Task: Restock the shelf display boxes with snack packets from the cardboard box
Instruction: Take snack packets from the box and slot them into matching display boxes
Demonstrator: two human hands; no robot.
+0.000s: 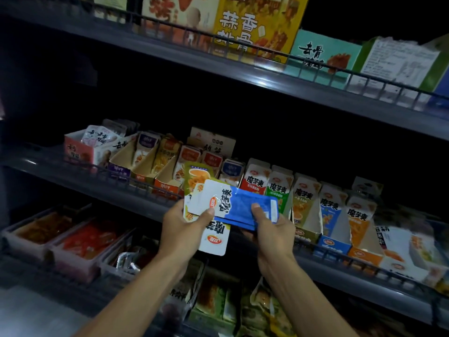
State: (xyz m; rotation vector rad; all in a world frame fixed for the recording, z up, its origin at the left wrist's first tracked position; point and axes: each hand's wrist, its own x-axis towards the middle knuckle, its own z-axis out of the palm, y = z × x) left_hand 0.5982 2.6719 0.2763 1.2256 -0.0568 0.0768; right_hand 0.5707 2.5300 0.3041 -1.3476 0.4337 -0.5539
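Restock under way, not finished. Left hand (184,229) grips fanned packets (213,215); right hand (269,227) pinches blue packet (245,210) from stack. All held before middle shelf (145,190). Display boxes (313,210) part filled. Cardboard box not in view.

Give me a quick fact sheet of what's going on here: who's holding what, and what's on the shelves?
Place: dim shop shelving, three tiers in view
Left hand: grips a fan of snack packets, white and yellow-green ones
Right hand: pinches the blue packet at the top of that fan
Middle shelf: row of opened display boxes; the blue display box stands right of the hands
Top shelf: tall cartons, one a yellow carton
Bottom tier: trays of red and orange packets
Cardboard supply box: not in view
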